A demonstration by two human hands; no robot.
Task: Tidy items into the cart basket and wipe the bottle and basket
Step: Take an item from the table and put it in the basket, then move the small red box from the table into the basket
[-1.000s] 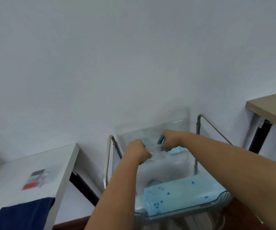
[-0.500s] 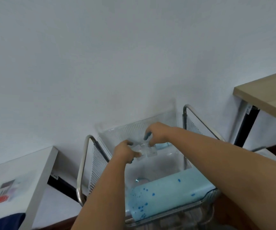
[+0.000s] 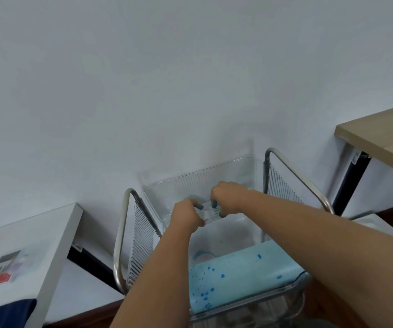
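A clear ribbed plastic basket (image 3: 178, 188) sits on top of a metal-framed cart (image 3: 120, 235) against the white wall. My left hand (image 3: 187, 215) and my right hand (image 3: 226, 197) reach into the basket and together grip a small clear ribbed container (image 3: 210, 213) held between them above the basket floor. A light blue cloth with dark blue spots (image 3: 238, 273) is draped over the basket's near edge. A bluish round shape (image 3: 200, 254) shows through the basket bottom; I cannot tell what it is.
A white table (image 3: 55, 230) stands at the left with a red and black packet (image 3: 1, 271) and a navy cloth (image 3: 3, 313) on it. A wooden tabletop (image 3: 380, 136) on a black leg is at the right. The cart's side rails rise on both sides of the basket.
The view has swung left and then back, shifting the cart in frame. Both hands stay closed on the small clear container inside the basket, now a little closer together.
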